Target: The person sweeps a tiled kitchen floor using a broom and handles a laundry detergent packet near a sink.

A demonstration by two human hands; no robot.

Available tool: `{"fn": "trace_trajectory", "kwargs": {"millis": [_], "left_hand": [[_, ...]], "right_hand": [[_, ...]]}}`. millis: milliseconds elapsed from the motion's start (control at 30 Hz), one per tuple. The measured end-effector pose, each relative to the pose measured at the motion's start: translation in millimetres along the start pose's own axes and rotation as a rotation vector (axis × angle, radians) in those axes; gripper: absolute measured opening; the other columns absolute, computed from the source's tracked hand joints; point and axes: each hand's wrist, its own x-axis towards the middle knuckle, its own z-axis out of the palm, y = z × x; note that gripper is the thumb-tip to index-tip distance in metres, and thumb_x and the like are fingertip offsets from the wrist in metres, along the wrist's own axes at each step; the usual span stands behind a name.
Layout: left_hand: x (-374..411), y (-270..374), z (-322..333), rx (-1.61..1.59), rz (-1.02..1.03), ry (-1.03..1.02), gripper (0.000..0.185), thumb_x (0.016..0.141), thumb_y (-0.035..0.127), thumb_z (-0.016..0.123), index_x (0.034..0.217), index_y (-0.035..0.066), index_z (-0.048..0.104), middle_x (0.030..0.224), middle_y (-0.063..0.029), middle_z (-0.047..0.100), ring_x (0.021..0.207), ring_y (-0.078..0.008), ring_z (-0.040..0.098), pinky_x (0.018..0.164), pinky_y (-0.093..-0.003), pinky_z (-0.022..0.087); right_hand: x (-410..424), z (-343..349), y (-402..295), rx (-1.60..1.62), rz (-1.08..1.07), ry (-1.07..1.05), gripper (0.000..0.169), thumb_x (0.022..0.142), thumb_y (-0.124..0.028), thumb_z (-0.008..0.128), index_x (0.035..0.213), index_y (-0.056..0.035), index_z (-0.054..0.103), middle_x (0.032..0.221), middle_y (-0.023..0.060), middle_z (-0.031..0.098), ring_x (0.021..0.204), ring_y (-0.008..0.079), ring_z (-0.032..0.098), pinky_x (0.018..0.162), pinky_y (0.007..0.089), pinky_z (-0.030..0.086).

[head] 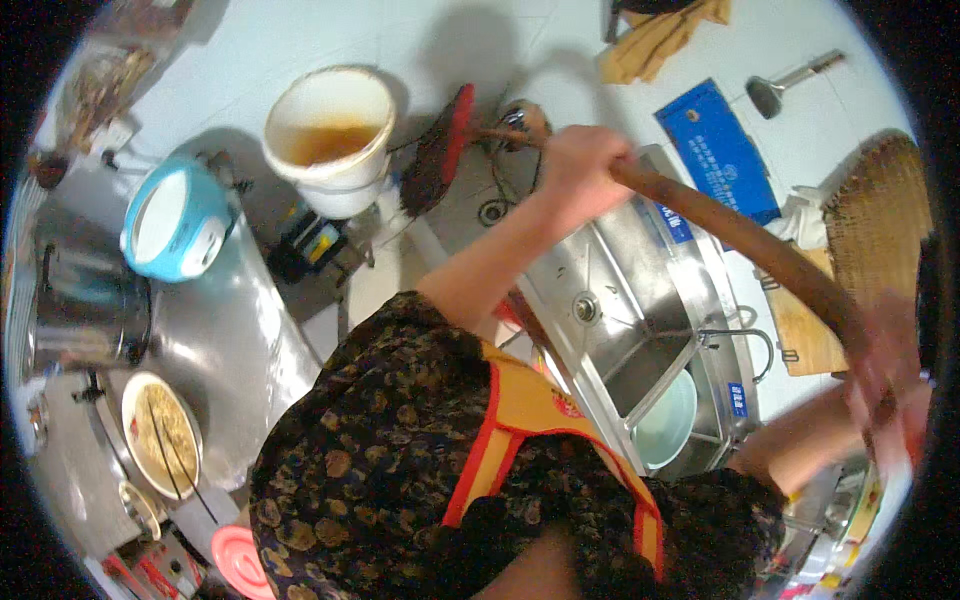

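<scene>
A long wooden handle (739,225) slants across the view from the right edge up towards the top middle. My left hand (585,169) is closed around its middle part. At the far right my right hand (885,401) grips the upper end, blurred by motion. Beyond my left hand the handle leads to a dark head with a red edge, which looks like a broom head (439,154). That head is close beside a white bucket (337,196) with brown matter inside. Below the handle lies a stainless steel sink (585,262) with several compartments.
A pale green basin (667,420) sits in one sink compartment beside the faucet (765,352). A wooden cutting board (802,322) and woven basket (877,202) stand along the wall. Left are a blue-and-white appliance (176,225), steel pot (90,300) and bowl (191,431) of food with chopsticks.
</scene>
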Motion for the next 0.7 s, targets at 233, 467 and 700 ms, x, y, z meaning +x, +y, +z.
{"fn": "trace_trajectory", "kwargs": {"millis": [233,467,700], "left_hand": [[-60.3,-177.9,84.2,0.022,-0.268,-0.349,0.016,0.075,0.015,0.068,0.084,0.004,0.06,0.086,-0.0152,0.061,0.082,-0.035,0.059,0.07,-0.0415,0.048],[-39.0,-225.4,109.6,0.056,-0.266,-0.637,0.026,0.08,0.017,0.066,0.101,0.002,0.062,0.096,-0.0168,0.062,0.09,-0.0327,0.06,0.077,-0.0382,0.048],[-32.0,-304.6,135.4,0.22,-0.544,-0.592,0.019,0.087,0.016,0.055,0.096,0.001,0.062,0.093,-0.018,0.065,0.086,-0.0345,0.061,0.077,-0.0392,0.048]], "right_hand": [[-11.0,77.8,299.5,0.154,0.515,0.236,0.01,0.079,-0.005,0.068,0.08,-0.0064,0.058,0.079,-0.001,0.058,0.073,0.0094,0.054,0.066,0.0231,0.044],[-6.1,67.2,414.0,0.43,0.575,0.628,0.015,0.08,-0.009,0.068,0.074,-0.0043,0.055,0.065,0.0025,0.057,0.061,0.0106,0.055,0.056,0.0259,0.043],[18.0,18.5,472.6,0.44,0.54,0.857,0.014,0.081,-0.01,0.067,0.078,-0.0028,0.055,0.064,0.0025,0.055,0.056,0.0111,0.052,0.054,0.0248,0.041]]}}
